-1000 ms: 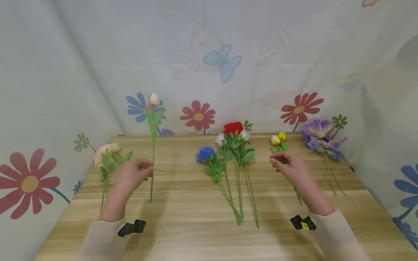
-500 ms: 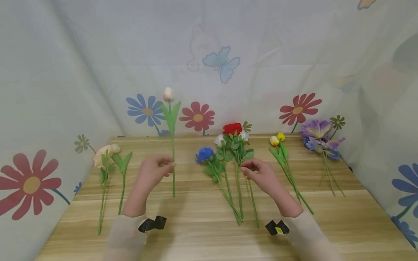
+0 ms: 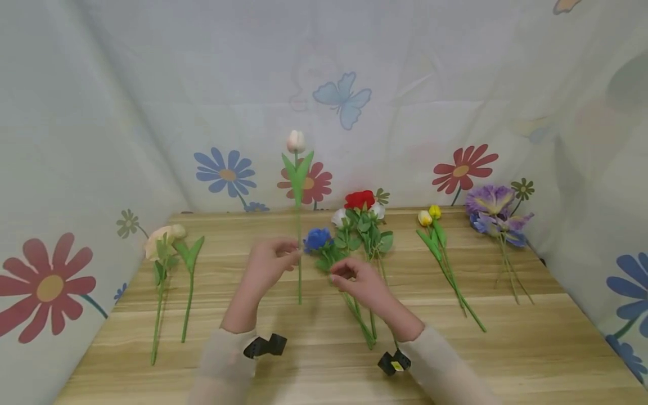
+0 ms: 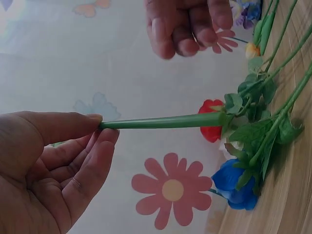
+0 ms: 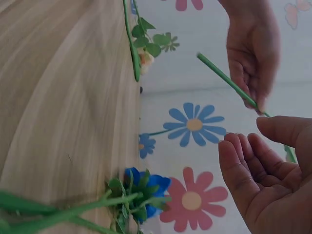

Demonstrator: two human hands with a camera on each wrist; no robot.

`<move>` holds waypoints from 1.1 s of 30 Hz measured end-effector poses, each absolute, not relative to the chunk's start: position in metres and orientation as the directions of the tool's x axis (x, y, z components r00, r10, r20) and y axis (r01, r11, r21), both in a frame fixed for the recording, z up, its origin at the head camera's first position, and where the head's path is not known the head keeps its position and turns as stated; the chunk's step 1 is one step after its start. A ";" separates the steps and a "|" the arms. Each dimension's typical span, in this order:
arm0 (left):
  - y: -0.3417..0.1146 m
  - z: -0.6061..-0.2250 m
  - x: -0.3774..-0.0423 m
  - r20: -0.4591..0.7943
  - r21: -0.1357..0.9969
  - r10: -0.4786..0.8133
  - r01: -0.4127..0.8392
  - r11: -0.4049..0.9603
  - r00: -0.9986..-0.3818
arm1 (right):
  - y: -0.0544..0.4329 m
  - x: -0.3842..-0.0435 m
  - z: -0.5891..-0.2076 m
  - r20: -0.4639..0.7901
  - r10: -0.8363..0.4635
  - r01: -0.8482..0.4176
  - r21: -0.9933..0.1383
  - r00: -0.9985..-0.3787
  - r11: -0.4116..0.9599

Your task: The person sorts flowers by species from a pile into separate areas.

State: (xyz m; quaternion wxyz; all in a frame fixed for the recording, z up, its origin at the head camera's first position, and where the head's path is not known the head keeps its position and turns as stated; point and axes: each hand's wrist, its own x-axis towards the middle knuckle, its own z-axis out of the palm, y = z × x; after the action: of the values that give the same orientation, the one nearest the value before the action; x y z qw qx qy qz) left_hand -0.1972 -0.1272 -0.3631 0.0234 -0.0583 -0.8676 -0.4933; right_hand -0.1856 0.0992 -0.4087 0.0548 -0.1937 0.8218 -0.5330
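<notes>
My left hand (image 3: 267, 263) pinches the green stem of a pale pink tulip (image 3: 296, 142) between thumb and forefinger. The tulip stands upright above the table, its two leaves below the bloom. In the left wrist view the lower stem (image 4: 165, 122) sticks out past the fingertips. My right hand (image 3: 365, 284) hangs to the right of the tulip, over the stems of the roses, holding nothing. Its fingers (image 5: 239, 165) are loosely bent, with the thumb apart from them. Just beyond both hands lie a blue rose (image 3: 318, 239), a red rose (image 3: 360, 199) and white roses (image 3: 340, 217).
On the wooden table (image 3: 314, 365), a peach flower (image 3: 158, 242) and a leafy stem (image 3: 189, 270) lie at the left. Yellow tulips (image 3: 430, 215) and purple flowers (image 3: 490, 201) lie to the right. A patterned cloth (image 3: 228, 67) hangs behind.
My left hand has carried the tulip rightward from over the left side to the middle. My right hand has moved left from the yellow tulips toward it, holding nothing.
</notes>
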 end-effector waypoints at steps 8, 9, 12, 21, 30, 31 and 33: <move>-0.109 -0.368 -0.198 0.099 0.869 0.093 0.132 0.476 -0.991 | 0.080 -0.188 -0.417 0.054 -0.411 -0.181 -0.944 -0.910 0.275; -0.108 -0.368 -0.198 0.096 0.872 0.092 0.128 0.473 -0.991 | 0.078 -0.188 -0.418 0.040 -0.411 -0.156 -0.954 -0.911 0.254; -0.103 -0.369 -0.198 0.087 0.874 0.085 0.117 0.471 -0.993 | 0.074 -0.187 -0.421 0.013 -0.406 -0.105 -0.973 -0.914 0.206; -0.097 -0.373 -0.195 0.090 0.879 0.078 0.116 0.463 -0.993 | 0.071 -0.183 -0.425 0.029 -0.425 -0.112 -0.979 -0.905 0.172; -0.093 -0.373 -0.194 0.114 0.861 0.101 0.150 0.487 -0.988 | 0.081 -0.183 -0.423 0.030 -0.422 -0.122 -0.973 -0.906 0.193; -0.093 -0.373 -0.194 0.114 0.856 0.110 0.154 0.494 -0.987 | 0.083 -0.184 -0.423 0.033 -0.421 -0.129 -0.971 -0.906 0.202; -0.095 -0.374 -0.193 0.113 0.845 0.127 0.163 0.510 -0.985 | 0.089 -0.184 -0.423 0.041 -0.423 -0.147 -0.964 -0.905 0.222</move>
State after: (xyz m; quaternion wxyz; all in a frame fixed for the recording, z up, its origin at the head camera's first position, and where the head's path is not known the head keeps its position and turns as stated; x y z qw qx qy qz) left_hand -0.1934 -0.0945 -0.3737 0.0182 -0.0835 -0.8687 -0.4879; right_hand -0.1842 0.0891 -0.4230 0.1157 -0.1844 0.7730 -0.5959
